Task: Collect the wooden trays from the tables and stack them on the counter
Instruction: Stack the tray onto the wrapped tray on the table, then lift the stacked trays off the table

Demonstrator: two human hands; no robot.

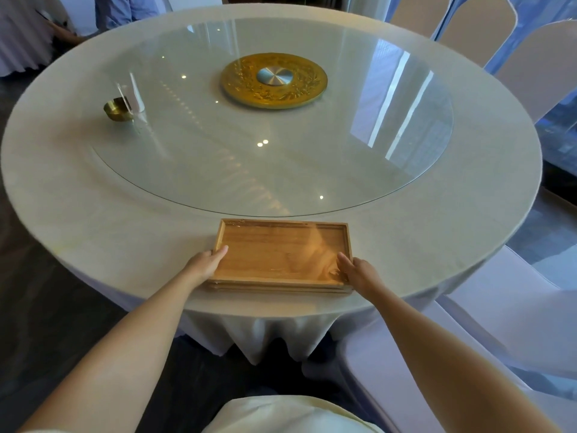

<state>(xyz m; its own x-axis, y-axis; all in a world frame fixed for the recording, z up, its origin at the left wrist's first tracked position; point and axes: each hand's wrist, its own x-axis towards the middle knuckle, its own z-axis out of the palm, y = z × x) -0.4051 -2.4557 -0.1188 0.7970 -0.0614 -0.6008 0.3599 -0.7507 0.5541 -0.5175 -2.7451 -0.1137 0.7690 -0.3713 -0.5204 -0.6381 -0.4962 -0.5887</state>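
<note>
A short stack of wooden trays [282,256] sits at the 6 o'clock edge of the round desk [93,220], just inside the rim. The top tray is a shallow rectangle of warm, grained wood with a raised lip; edges of more trays show beneath it, though how many is hard to make out. The left hand [206,264] clamps the stack's 9 o'clock short side, thumb over the lip and fingers hidden underneath. The right hand [359,271] grips the 3 o'clock side the same way, its fingers also out of sight. The desk wears a pale matte cloth that falls in folds below the rim. On it lies a large glass turntable [359,151] with a glossy, reflecting surface and an embossed gold disc [274,81] at its centre. At 10 o'clock stands a small brass bowl [118,110] beside a blurred white object. Covered chairs [530,67] are cut off at 2 o'clock.
</note>
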